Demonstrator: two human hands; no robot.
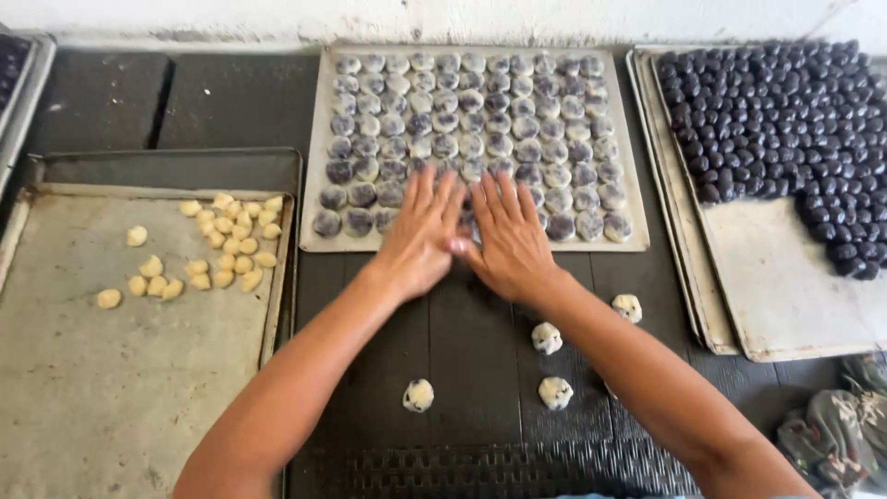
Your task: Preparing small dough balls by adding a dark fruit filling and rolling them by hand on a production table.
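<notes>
Both hands lie open and flat, fingers spread: the left hand and right hand press side by side on the front rows of dough balls on the middle tray, on the bench.

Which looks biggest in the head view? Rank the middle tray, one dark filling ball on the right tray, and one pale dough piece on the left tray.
1. Middle tray, by far the largest.
2 and 3. Pale dough piece and dark filling ball look alike in size; I cannot rank them.
</notes>
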